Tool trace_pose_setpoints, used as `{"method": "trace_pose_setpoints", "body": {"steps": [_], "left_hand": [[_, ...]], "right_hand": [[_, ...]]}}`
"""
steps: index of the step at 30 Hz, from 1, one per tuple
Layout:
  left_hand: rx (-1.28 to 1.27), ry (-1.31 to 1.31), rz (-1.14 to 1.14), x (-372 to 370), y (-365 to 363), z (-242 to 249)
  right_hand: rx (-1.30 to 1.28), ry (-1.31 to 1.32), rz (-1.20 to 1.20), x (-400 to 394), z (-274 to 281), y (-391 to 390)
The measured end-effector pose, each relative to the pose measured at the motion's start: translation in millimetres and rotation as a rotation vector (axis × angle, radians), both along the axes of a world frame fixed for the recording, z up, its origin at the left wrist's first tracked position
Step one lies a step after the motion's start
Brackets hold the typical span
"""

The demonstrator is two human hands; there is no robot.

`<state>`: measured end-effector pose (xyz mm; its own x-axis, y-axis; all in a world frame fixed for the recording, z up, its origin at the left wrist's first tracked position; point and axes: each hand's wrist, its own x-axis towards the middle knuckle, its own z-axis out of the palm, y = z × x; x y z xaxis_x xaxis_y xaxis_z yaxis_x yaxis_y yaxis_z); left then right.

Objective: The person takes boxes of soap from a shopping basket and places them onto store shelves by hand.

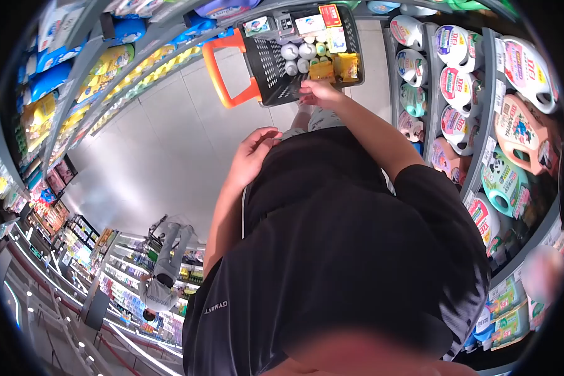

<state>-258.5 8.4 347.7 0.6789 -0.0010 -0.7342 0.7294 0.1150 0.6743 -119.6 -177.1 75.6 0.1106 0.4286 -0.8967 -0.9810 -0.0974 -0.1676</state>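
My right hand [323,94] is over the near rim of a black perforated basket [266,59] with an orange handle [217,72]. Its fingers are curled together, and whatever is between them is too small to make out. Inside the basket lie several pale round-ended items [289,51], yellow packs [346,66] and boxes [310,24]. My left hand [255,153] hangs beside my dark shirt, close to the shorts, its fingers loosely bent and the thumb apart, with nothing visible in it.
Shelves with large detergent bottles [460,88] stand close on the right. Shelves of yellow and blue packs [109,66] curve along the left. The tiled floor [169,131] lies between. At the lower left, a person [160,291] stands near far shelves.
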Motion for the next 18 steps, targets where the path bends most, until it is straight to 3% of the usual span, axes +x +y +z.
{"method": "trace_pose_setpoints", "body": {"steps": [2,5,7,11,15,18], "left_hand": [[-0.011,0.032,0.027,-7.8,7.3,-10.0],[0.057,0.101,0.104,-25.0,19.7,-16.7],[0.17,0.115,0.105,-50.8,32.7,-26.6],[0.227,0.225,0.283,-110.4,53.0,-45.1],[0.224,0.409,0.337,-152.0,53.4,-44.6],[0.269,0.46,0.324,-188.7,43.7,-52.1]], "right_hand": [[-0.032,0.046,-0.056,-3.7,-32.2,7.7],[0.02,0.121,-0.339,-0.5,-105.5,37.7],[0.064,0.096,-0.423,28.0,-109.2,59.4],[-0.07,0.037,-0.489,78.4,-131.3,111.1],[-0.078,0.015,-0.48,110.1,-174.8,143.2],[-0.279,0.024,-0.445,130.6,-202.7,162.5]]}}
